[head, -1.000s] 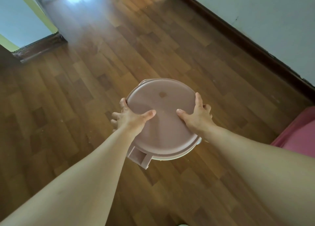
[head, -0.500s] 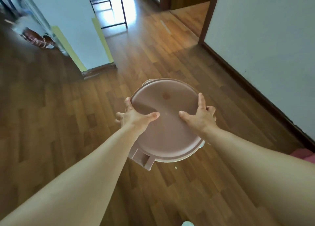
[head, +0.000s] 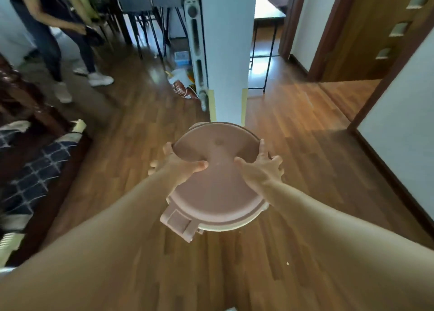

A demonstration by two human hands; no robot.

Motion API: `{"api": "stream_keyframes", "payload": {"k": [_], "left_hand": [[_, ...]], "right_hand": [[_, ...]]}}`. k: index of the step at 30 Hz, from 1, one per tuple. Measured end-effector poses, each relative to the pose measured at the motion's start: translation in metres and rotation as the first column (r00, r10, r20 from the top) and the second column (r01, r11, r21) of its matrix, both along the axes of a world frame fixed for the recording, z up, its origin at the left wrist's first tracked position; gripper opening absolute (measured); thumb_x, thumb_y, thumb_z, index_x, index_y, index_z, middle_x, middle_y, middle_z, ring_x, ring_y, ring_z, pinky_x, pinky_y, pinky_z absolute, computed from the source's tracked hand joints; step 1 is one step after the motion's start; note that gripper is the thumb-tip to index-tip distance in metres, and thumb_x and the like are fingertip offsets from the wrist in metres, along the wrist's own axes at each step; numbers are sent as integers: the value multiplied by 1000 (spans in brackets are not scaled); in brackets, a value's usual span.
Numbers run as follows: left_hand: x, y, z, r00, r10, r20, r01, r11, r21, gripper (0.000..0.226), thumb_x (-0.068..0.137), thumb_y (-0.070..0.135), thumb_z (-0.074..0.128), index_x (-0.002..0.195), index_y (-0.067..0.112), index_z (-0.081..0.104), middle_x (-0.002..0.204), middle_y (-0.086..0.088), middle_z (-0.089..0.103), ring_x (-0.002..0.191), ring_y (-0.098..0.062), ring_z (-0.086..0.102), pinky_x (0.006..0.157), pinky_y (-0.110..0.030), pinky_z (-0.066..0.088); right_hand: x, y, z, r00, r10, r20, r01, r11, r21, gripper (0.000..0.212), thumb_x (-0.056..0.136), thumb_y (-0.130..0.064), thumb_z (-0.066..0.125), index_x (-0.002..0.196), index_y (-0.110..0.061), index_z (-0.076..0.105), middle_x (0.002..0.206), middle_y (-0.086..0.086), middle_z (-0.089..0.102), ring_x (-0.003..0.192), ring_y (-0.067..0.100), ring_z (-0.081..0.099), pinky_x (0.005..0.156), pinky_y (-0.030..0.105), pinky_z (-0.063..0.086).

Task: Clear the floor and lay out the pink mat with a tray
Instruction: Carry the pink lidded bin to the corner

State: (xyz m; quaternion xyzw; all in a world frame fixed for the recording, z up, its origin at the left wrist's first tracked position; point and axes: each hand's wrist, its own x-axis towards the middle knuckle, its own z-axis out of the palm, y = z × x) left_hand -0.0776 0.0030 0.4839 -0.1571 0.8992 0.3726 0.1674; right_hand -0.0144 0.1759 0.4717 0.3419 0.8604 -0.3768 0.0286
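A round pink lidded container [head: 217, 188] with a clip latch at its near edge is held in front of me above the wooden floor [head: 293, 146]. My left hand [head: 179, 167] grips its left rim, thumb lying on the lid. My right hand [head: 260, 167] grips the right rim, thumb also on the lid, fingers curled over the edge. The pink mat is out of view.
A white pillar [head: 226, 52] stands just ahead. A person [head: 54, 29] walks at the far left near dark-legged tables [head: 145, 17]. A patterned dark cloth [head: 35, 169] lies left. Bags [head: 183, 85] sit by the pillar. A wooden door [head: 375, 29] and white wall are right.
The view has lifted and swung: the pillar, a person, tables and a doorway have come into sight, and the pink mat at the right has left the frame. Both hands keep their hold on the container.
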Motion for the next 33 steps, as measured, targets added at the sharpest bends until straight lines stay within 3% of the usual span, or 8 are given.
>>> {"api": "stream_keyframes", "payload": {"k": [3,7,11,16,24,33], "left_hand": [[15,-65,42,992,122,-35,-122,993,4,112,53,55,82,140,40,14,127,-14,31,119,-39,39,95,-55,45],[51,-152,85,942,324,-84,-325,946,-4,112,55,57,81,142,36,14,133,-18,31,122,-40,38,98,-56,42],[94,-224,108,863,496,-95,-497,868,15,111,56,61,80,142,35,14,132,-19,32,121,-42,39,101,-55,39],[167,-319,127,703,698,-136,-700,713,44,117,58,57,81,147,28,10,143,-20,30,130,-41,33,108,-51,32],[301,-461,136,443,894,-72,-893,446,49,110,58,58,80,144,33,17,137,-21,30,126,-40,37,107,-49,35],[433,-655,142,249,968,-29,-968,248,-31,110,59,60,78,145,31,17,137,-22,31,126,-42,38,106,-51,35]], "right_hand": [[-9,-59,39,995,101,-15,-101,995,20,82,81,-62,46,146,-41,2,143,11,23,131,38,27,104,48,32],[-15,-142,84,934,347,-89,-348,938,3,83,84,-57,46,148,-36,-1,148,13,23,130,35,34,101,37,35],[-11,-217,111,834,542,-107,-543,840,26,84,83,-59,48,146,-38,-2,147,19,19,132,43,27,106,46,31],[15,-326,129,655,747,-113,-745,664,71,84,80,-63,49,144,-40,0,149,18,13,134,44,21,105,53,28],[101,-511,134,443,891,-94,-890,450,73,87,74,-63,54,143,-43,5,137,14,27,121,39,35,94,49,36],[215,-738,131,244,966,-79,-970,245,-6,90,74,-60,55,145,-38,4,148,14,18,132,40,24,103,51,30]]}}
